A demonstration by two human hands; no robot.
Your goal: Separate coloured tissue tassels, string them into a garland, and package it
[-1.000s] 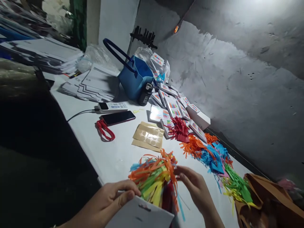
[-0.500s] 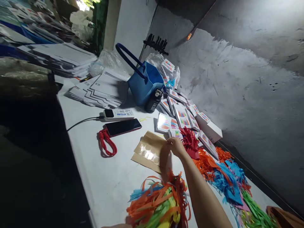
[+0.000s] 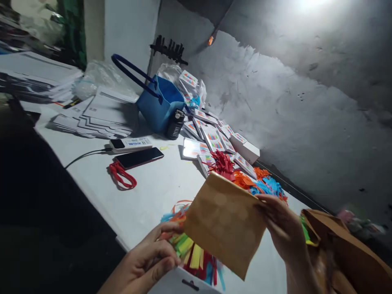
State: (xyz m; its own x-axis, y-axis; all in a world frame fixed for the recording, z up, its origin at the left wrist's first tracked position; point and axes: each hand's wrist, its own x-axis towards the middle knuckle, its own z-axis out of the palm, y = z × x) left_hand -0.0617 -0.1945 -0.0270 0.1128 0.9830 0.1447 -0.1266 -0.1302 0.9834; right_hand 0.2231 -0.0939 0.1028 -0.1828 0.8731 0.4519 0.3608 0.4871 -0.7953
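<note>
In my right hand (image 3: 280, 228) is a sheet of brown paper (image 3: 226, 220), pinched at its right edge and raised tilted above the table. Faint round shapes show through the sheet. My left hand (image 3: 153, 253) is closed at the corner of a white box (image 3: 196, 281) with a hanging slot, low in the view. Strips of yellow, green, red, blue and orange paper tassels (image 3: 194, 253) lie at the box, partly hidden by the sheet. The fingertips of my left hand are close to the sheet's left edge; whether they touch it I cannot tell.
Behind the sheet lie red tassels (image 3: 222, 163), blue tassels (image 3: 269, 185) and several printed white boxes (image 3: 211, 136). A phone (image 3: 141, 158), a white device with a cable (image 3: 131, 143), a black bottle (image 3: 175, 124), a blue bag (image 3: 161, 102) and paper stacks (image 3: 107, 108) stand farther left. A brown bag (image 3: 346, 245) is at right.
My right hand has lifted the brown sheet off the table and brought it nearer, over the tassels, its face turned. My left hand has come into view at the box. The view has shifted right.
</note>
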